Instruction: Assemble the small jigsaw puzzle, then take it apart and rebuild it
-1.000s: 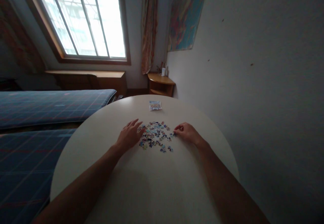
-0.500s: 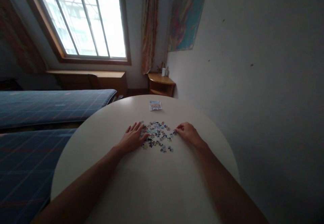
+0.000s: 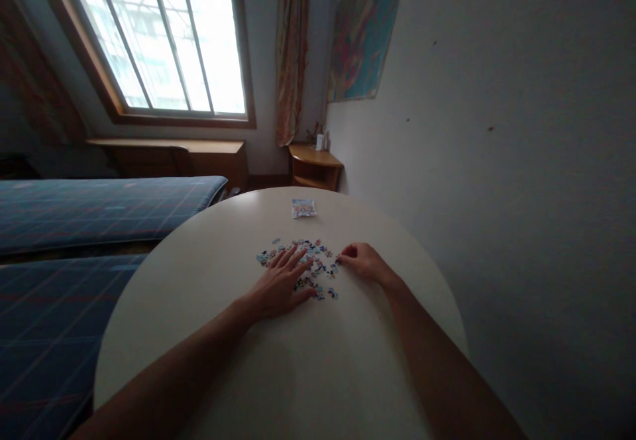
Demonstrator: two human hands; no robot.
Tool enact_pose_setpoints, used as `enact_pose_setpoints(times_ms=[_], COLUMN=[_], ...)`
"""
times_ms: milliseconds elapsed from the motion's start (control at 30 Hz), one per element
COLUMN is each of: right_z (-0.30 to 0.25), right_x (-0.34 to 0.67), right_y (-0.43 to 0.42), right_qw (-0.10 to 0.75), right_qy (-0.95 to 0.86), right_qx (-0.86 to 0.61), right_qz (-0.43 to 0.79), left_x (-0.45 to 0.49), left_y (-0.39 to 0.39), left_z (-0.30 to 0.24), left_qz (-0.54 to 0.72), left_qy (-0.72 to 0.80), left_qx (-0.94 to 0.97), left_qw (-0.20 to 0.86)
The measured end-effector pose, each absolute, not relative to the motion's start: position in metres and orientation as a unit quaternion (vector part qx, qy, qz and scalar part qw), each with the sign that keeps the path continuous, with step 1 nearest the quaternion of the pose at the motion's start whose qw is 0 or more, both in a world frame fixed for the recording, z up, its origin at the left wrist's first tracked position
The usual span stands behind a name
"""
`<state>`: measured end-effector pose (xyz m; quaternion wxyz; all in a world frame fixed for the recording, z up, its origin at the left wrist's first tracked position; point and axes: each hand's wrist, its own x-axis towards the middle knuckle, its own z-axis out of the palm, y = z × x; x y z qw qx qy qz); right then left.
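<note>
Many puzzle pieces (image 3: pixel 322 268) lie around my loosely spread left hand (image 3: pixel 282 286); to its right, my right hand (image 3: pixel 365 263) pinches one small piece (image 3: pixel 338 260) between fingertips.

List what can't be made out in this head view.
In the head view:
Puzzle pieces under the left hand: hidden by that hand.
Whether the right hand grips a piece: too small, dark.
Print on the small square: too small to read.
Top of the wall picture: cut by the upper edge.
</note>
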<state>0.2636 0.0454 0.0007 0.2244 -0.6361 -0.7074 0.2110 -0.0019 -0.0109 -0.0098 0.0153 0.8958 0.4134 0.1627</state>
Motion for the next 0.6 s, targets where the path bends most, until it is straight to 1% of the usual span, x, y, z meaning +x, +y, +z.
enact_pose_setpoints(times_ms=[133, 267, 400, 600], right_z=[-0.002, -0.007, -0.009, -0.009], right_x=[0.265, 0.263, 0.257, 0.246], right_y=[0.049, 0.055, 0.059, 0.056], right_qw=[0.263, 0.275, 0.273, 0.235], right_qy=[-0.71, -0.704, -0.704, -0.745], right_qx=[-0.616, -0.627, -0.637, -0.612], right_qz=[0.218, 0.192, 0.157, 0.124], left_x=[-0.009, -0.012, -0.01, -0.012], left_y=[-0.006, -0.003, -0.005, 0.002], left_z=[-0.013, -0.014, -0.013, -0.02], left_qz=[0.161, 0.14, 0.105, 0.105], left_qy=[0.481, 0.568, 0.616, 0.603], left_qx=[0.862, 0.811, 0.78, 0.79], left_qw=[0.004, -0.004, 0.014, 0.035])
